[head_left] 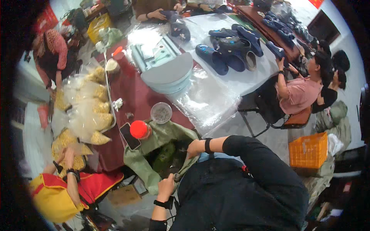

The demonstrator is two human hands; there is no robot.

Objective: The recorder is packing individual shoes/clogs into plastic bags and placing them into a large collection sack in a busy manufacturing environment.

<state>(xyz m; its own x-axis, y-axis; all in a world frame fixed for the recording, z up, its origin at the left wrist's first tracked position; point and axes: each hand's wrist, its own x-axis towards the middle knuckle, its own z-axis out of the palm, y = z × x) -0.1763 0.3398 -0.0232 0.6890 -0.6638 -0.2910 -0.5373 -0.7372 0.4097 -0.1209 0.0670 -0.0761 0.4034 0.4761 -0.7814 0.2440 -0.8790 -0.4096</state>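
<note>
My left hand [166, 187], fingers clamped on the near rim of the green sack [139, 166]; my right hand [195, 148] at the mouth's right side, fingertips hidden, so I cannot tell whether they grip. The sack gapes before me against the red table [143, 101]. Its slumped folds suggest soft, limp, hardly fragile cloth; its weight is uncertain. Best held by bunched rim on opposite sides, clear of the red-lidded jar [140, 130]

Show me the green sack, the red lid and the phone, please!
Green sack [140, 168]: head view, on its outer left side.
Red lid [138, 129]: head view, middle of its top.
Phone [130, 136]: head view, middle of its dark screen.
</note>
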